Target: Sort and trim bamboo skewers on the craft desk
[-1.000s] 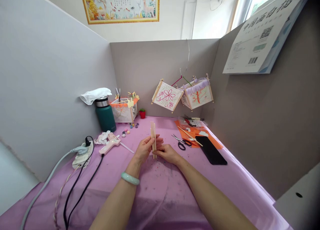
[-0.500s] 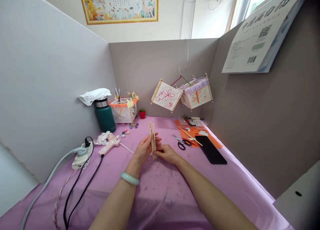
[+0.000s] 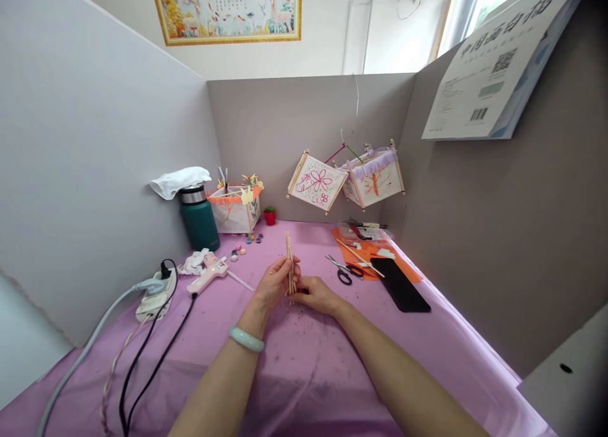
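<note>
"Pale wood, those thin sticks (image 3: 288,250). Where are they, in the head view?"

"Between the two hands, roughly upright, over the middle of the purple cloth (image 3: 294,373). The left hand (image 3: 275,280) clasps them between thumb and fingers; the right hand (image 3: 317,294) seems to pinch the lower ends."

"How would you handle them?"

"Lightly. I'd let the left thumb hold the bundle without squeezing, and line up the lower ends with the right fingertips. Too loose, and one could slip out. I can't count them."

"And around them?"

"Scissors (image 3: 345,277) lie just beyond the right hand, and a black slab (image 3: 400,285), maybe a phone, overlaps the orange sheet (image 3: 409,267). On the left is a pink glue gun (image 3: 209,278), its clear stick pointing toward the left hand."

"Anything in the way?"

"Nothing between the hands. Reaching left, I'd mind the glue gun and its black cord (image 3: 164,366)."
</note>
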Available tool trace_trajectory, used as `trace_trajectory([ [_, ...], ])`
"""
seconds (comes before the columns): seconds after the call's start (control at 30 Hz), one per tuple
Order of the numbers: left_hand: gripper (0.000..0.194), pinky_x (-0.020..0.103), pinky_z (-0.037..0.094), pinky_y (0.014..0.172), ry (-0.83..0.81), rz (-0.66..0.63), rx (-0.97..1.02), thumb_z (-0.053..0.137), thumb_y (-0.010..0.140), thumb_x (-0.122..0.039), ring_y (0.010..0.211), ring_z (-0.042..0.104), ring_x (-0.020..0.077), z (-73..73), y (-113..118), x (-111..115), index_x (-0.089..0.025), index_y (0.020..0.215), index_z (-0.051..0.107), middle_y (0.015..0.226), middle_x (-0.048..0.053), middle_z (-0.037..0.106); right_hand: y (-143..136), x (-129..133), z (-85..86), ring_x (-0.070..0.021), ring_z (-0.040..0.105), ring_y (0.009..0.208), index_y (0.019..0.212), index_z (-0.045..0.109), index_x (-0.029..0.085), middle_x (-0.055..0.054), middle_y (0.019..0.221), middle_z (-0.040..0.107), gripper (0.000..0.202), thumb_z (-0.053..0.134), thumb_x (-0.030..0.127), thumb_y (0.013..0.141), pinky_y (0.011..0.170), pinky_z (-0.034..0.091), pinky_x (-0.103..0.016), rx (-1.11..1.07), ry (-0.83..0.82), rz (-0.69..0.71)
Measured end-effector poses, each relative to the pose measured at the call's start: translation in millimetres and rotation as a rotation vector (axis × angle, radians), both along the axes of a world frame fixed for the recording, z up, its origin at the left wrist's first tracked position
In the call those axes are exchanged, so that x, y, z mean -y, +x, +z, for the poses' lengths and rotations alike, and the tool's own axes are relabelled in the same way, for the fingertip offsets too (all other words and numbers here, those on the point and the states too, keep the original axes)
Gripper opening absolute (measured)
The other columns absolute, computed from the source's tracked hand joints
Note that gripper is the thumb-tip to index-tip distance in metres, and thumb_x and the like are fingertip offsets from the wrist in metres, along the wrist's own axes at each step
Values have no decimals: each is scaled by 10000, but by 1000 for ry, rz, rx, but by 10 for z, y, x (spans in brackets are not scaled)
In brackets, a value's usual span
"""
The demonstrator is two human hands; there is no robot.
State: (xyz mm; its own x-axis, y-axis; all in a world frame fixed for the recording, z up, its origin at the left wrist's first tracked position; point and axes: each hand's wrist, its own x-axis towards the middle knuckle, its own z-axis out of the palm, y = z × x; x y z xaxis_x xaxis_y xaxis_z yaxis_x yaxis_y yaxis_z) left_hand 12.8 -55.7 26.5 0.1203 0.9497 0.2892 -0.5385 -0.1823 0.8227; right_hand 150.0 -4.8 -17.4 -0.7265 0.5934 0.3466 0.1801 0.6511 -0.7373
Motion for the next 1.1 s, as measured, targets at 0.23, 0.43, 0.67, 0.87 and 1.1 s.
trace_trajectory([
  [0.23,352,207,428,601,-10,44,-33,611,809,-311,619,537,82,-13,-2,-25,-138,1115,579,749,14,591,-44,76,35,-137,559,726,821,625,165,-24,799,627,122,519,217,851,691,411,-229,60,236,-99],
  [0.43,425,233,437,686,9,95,-20,648,778,-294,688,556,93,-2,6,-24,-174,1175,555,840,22,609,-62,89,55,-156,563,822,903,633,181,-46,891,626,175,493,283,886,756,403,-249,98,298,-238],
  [0.67,283,213,395,604,28,80,-76,607,809,-315,595,475,79,-31,3,-46,-146,1035,584,676,-14,538,104,31,211,-125,548,736,864,665,198,-13,819,619,206,536,359,863,690,381,-221,189,336,-216],
  [0.87,266,173,352,498,22,179,-27,600,812,-339,481,397,38,-59,-49,-93,-154,1000,567,647,-32,518,504,-221,308,-216,525,986,952,672,165,-119,982,626,257,494,335,881,860,359,-312,447,348,-863],
  [1.1,373,163,109,361,-36,175,-54,568,825,-394,367,199,6,-42,-71,-66,-188,1133,528,605,-64,445,702,-333,195,-330,500,1056,971,679,110,-224,1034,593,250,494,209,833,812,386,-406,604,238,-1019],
])
